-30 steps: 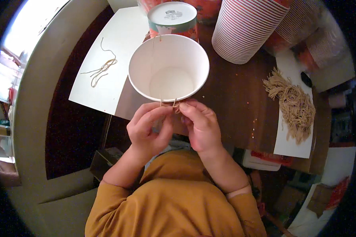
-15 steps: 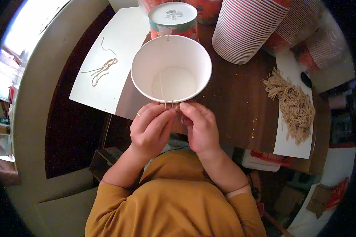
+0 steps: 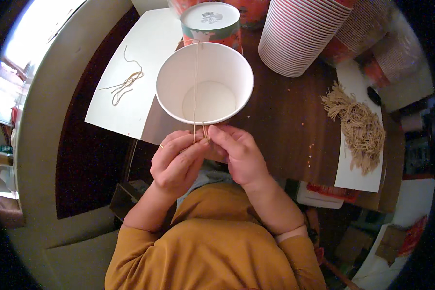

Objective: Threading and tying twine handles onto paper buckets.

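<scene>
A large white paper bucket (image 3: pixel 171 92) stands tilted with its mouth toward me. A thin beige cord (image 3: pixel 195 72) runs from its far rim across the opening to my fingers at the near rim. My left hand (image 3: pixel 176 157) pinches the cord with thumb and forefinger; a ring is on one finger. Beside it, my right hand (image 3: pixel 239 150) is closed on the cord too, fingertips almost touching the left ones. Short strands pass over the near rim between both hands. How the cord is knotted or looped there is hidden by my fingers.
An upturned red and green bucket (image 3: pixel 210 21) is just behind. Tall nested buckets (image 3: pixel 299 36) rise at the back right. A bundle of beige cords (image 3: pixel 357 130) lies on white board at right; several loose cords (image 3: pixel 128 82) lie on a white sheet at left, on the brown table (image 3: pixel 280 125).
Both hands and the bucket have shifted slightly left. The cord across the mouth is now pulled straight and taut, where it hung slack inside the bucket before.
</scene>
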